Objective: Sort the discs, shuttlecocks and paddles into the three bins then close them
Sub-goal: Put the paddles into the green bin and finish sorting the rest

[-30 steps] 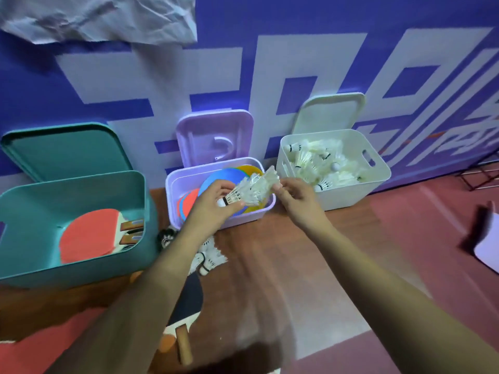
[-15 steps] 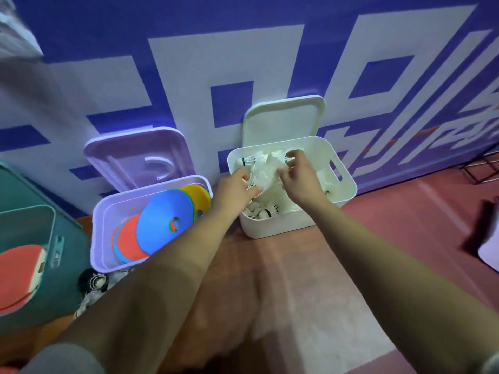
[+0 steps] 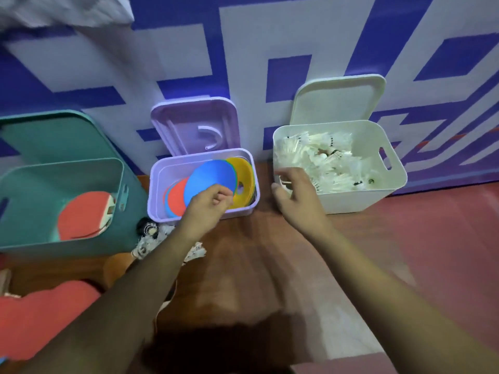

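Obs: half a second ago both hands were over the white bin (image 3: 388, 191) with a clutch of shuttlecocks. Now both are drawn back toward me. The left hand (image 3: 209, 202) hangs over the front of the purple bin (image 3: 156, 184), fingers loosely curled and holding nothing I can make out. The right hand (image 3: 298, 197) is released, fingers slack, at the white bin's near-left corner; it is blurred.

Reading: that clutch went into the white bin, so I judge one shuttlecock load done.

Containers:
- White bin, 2 o'clock: piled with shuttlecocks (image 3: 329, 160)
- Purple bin, 12 o'clock: discs (image 3: 210, 179), blue, red and yellow, leaning on edge
- Teal bin (image 3: 32, 247), 9 o'clock: one red paddle (image 3: 81, 217)
- All three lids stand up against the wall

Outstanding: loose shuttlecocks (image 3: 159, 236) on the floor (image 3: 270, 265) at 10 o'clock, beside the teal bin; another red paddle (image 3: 40, 319) at 8 o'clock. Sorting unfinished, and no bin closed yet
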Demonstrator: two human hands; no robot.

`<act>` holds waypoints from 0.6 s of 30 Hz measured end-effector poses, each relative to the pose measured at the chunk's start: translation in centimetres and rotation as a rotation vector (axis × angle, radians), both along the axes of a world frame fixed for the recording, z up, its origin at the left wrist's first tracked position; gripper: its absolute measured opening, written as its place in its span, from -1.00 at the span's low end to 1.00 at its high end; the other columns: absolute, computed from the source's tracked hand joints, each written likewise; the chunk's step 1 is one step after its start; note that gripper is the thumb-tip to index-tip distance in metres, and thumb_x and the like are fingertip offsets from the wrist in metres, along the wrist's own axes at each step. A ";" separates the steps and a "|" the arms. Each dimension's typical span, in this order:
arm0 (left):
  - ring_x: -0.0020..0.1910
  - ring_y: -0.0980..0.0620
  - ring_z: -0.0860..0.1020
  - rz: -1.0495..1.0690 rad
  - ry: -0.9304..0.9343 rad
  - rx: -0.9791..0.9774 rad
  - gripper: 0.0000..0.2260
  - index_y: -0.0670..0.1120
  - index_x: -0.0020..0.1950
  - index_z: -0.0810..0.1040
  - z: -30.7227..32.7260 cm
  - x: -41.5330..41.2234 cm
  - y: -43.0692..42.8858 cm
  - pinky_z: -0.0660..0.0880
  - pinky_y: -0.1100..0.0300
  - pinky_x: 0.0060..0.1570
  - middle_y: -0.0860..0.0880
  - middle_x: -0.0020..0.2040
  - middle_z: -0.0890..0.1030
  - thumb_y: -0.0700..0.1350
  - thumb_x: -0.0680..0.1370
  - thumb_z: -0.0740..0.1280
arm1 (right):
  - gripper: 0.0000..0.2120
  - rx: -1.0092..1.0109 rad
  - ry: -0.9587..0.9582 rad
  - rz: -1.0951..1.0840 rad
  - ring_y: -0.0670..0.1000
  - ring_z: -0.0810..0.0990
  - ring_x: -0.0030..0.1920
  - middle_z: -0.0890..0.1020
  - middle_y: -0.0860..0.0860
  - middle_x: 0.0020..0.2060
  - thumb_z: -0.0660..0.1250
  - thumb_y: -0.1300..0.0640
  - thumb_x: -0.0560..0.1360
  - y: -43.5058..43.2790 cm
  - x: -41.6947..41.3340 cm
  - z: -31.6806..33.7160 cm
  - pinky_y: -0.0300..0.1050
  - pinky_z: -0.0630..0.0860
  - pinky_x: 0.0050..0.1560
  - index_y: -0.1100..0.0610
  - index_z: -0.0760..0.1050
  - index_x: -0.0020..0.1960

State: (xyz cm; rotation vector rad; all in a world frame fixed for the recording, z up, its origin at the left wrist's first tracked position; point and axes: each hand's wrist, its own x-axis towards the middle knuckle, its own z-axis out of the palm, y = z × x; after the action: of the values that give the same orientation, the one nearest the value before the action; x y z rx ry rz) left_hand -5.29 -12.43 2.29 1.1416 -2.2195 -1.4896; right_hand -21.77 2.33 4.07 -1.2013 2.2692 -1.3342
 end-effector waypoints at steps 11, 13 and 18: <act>-0.08 -0.06 0.62 0.196 -0.343 -0.082 -0.96 -0.13 -0.12 0.58 -6.5 19.9 -2.6 0.49 0.13 -0.03 -0.06 -0.18 0.64 -0.25 0.48 0.39 | -0.75 0.428 -0.137 0.292 0.15 0.49 0.09 0.44 0.08 0.00 0.31 0.16 0.51 -4.1 16.0 -9.0 -0.07 0.41 0.15 0.21 0.44 0.16; -0.05 -0.12 0.61 0.192 -0.432 -0.134 -0.92 -0.16 -0.07 0.58 -7.9 21.3 -3.5 0.50 0.11 -0.01 -0.12 -0.12 0.63 -0.24 0.45 0.40 | -0.73 0.525 -0.166 0.286 0.16 0.46 0.15 0.48 0.15 0.05 0.31 0.12 0.53 -5.5 17.1 -10.8 -0.07 0.39 0.18 0.24 0.43 0.16; 0.14 -0.13 0.51 0.060 -0.526 -0.270 -0.70 -0.13 0.18 0.50 -9.2 19.8 -4.9 0.44 0.07 0.13 -0.13 0.16 0.51 -0.15 0.47 0.39 | -0.63 0.681 -0.254 0.198 0.19 0.43 0.25 0.52 0.24 0.14 0.33 0.06 0.50 -9.8 18.4 -13.8 -0.10 0.36 0.14 0.30 0.44 0.18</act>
State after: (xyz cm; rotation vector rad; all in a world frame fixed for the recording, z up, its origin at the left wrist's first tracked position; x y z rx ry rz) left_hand 14.52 -17.33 -6.92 1.6249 -2.5790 -0.8940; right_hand -3.33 -7.47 -9.74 -0.9145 2.0829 -0.5227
